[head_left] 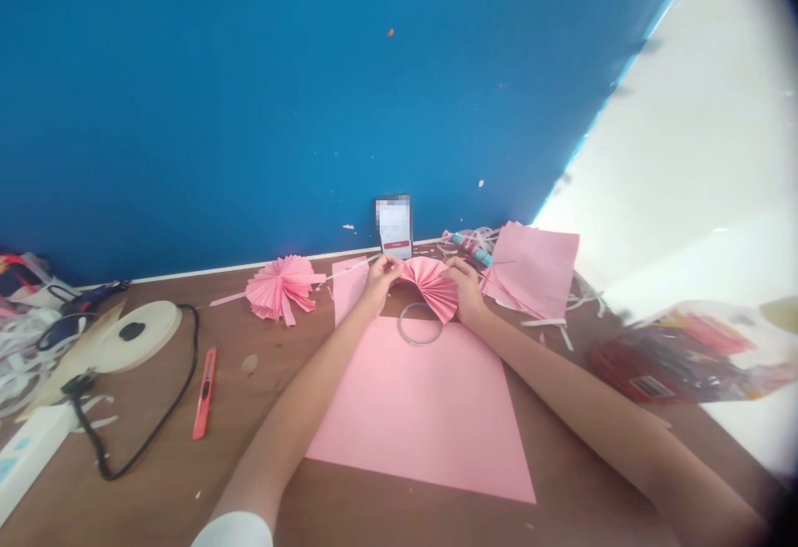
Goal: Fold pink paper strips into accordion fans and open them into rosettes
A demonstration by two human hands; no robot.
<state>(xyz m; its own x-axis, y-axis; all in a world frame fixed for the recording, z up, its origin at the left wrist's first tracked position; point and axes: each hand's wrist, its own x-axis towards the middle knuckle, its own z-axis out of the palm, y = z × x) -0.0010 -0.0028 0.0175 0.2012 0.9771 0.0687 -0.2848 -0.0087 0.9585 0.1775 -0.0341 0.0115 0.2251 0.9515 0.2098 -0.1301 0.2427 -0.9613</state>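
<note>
A pleated pink paper fan (pixel 431 283) is held up between my two hands, spread into a curved shape. My left hand (pixel 385 276) pinches its left end, and my right hand (pixel 465 283) grips the right side. Below the fan, a thin grey ring (pixel 419 341) lies on a large flat sheet of pink paper (pixel 424 414). A finished-looking pleated pink rosette (pixel 283 289) with paper strips sits to the left. Behind my hands a phone (pixel 395 227) leans upright against the blue wall.
A red utility knife (pixel 204 393) lies left of the sheet. Further left are a cream tape roll (pixel 143 335), a black cable (pixel 187 401) and a white power strip (pixel 37 455). Pink paper sheets (pixel 539 268) are stacked at right, near a plastic bag (pixel 679 360).
</note>
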